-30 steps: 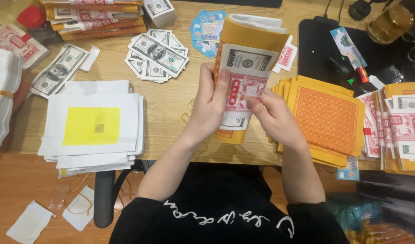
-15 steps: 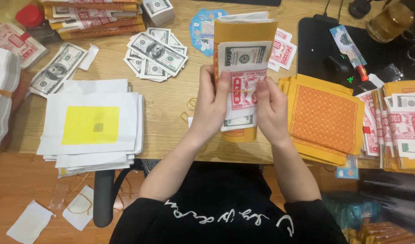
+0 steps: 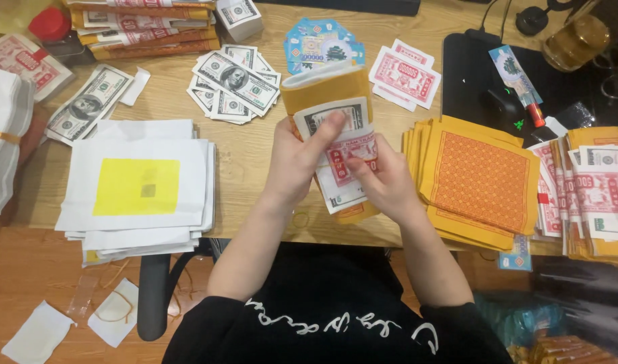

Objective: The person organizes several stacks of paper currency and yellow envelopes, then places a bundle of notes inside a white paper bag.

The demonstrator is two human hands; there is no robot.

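Note:
Both my hands hold one bundle [image 3: 336, 108] over the wooden table [image 3: 255, 145]: yellow-orange paper sheets with grey-green and red-white paper notes laid on top. My left hand [image 3: 297, 162] grips its left side, thumb pressed on the grey-green note. My right hand [image 3: 379, 178] grips the lower right part over the red note. The top of the bundle curls over, bent toward me.
A stack of white sheets with a yellow square [image 3: 137, 189] lies at left. Fanned grey-green notes [image 3: 233, 82] lie behind the bundle. A pile of orange patterned paper [image 3: 480, 178] sits at right, more note stacks [image 3: 595, 192] beyond it. A black mat [image 3: 504, 87] is at back right.
The bundle has been bent and curled over at its top. Both hands have shifted up and closed tighter round it.

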